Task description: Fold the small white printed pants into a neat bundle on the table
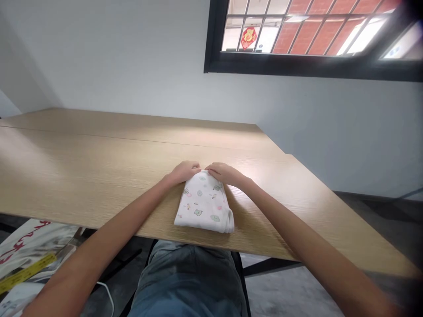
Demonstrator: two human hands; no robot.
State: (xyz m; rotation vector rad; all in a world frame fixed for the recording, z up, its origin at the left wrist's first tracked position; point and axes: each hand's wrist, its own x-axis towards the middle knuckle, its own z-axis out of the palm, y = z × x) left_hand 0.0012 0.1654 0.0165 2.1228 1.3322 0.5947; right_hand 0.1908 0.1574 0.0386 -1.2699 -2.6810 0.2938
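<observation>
A folded white cloth (205, 200) with small pink, green and grey cartoon prints lies on the light wooden table in front of me. Its lower right corner shows a rounded, layered fold. My left hand (187, 169) is closed on the far left corner, with the fingers curled. At the far right corner, my right hand (224, 172) grips the cloth, its fingers bent over the edge. The two hands almost meet at the far edge. The fingertips and thumbs are partly hidden.
The wooden table (99, 171) runs far to the left, and its right edge slants toward me. A dark-framed window (297, 61) is in the wall behind. Below the table at left are a bag with red lettering (29, 237), a yellow strip (28, 270) and a white cable (107, 293).
</observation>
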